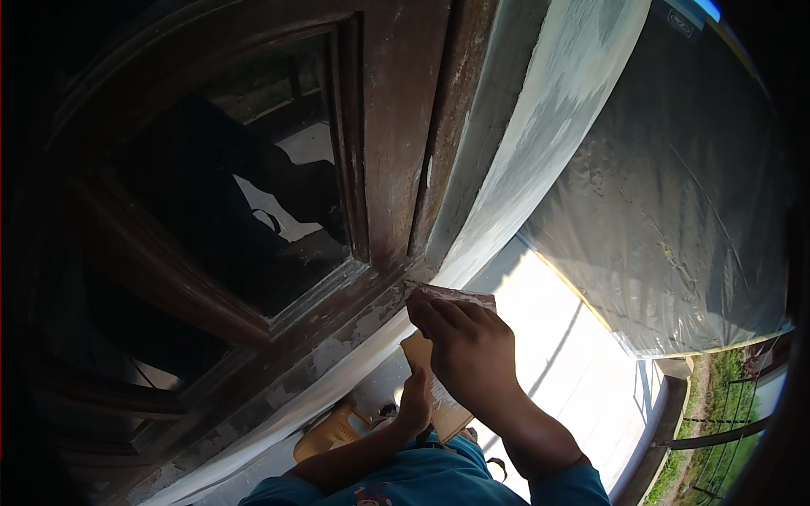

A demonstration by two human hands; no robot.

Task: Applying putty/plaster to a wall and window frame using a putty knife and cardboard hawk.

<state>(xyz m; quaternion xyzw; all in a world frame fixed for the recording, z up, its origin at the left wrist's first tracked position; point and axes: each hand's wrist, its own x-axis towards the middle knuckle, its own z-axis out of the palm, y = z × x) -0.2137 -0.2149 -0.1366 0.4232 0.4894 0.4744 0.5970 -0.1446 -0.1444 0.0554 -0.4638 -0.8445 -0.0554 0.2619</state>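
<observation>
My right hand (462,341) is closed on a flat, brownish-pink piece (464,295) with whitish smears, perhaps folded sandpaper or a scraper. It is held up at the lower corner of a brown wooden window frame (392,143), where the sill meets the wall edge. Below it, my left hand (413,401) grips a tan flat board (451,409) by its left edge, in front of my body. Its fingers are partly hidden behind the board. Whitish patches mark the sill (329,354) just left of my right hand.
Dark glass panes (278,194) fill the frame on the left. A pale wall edge (523,152) runs down beside it. Dark plastic sheeting (666,211) covers a large surface at right. Below are a yellow-tan plastic chair (329,434), sunlit pale floor (540,337) and a railing (717,438) by grass.
</observation>
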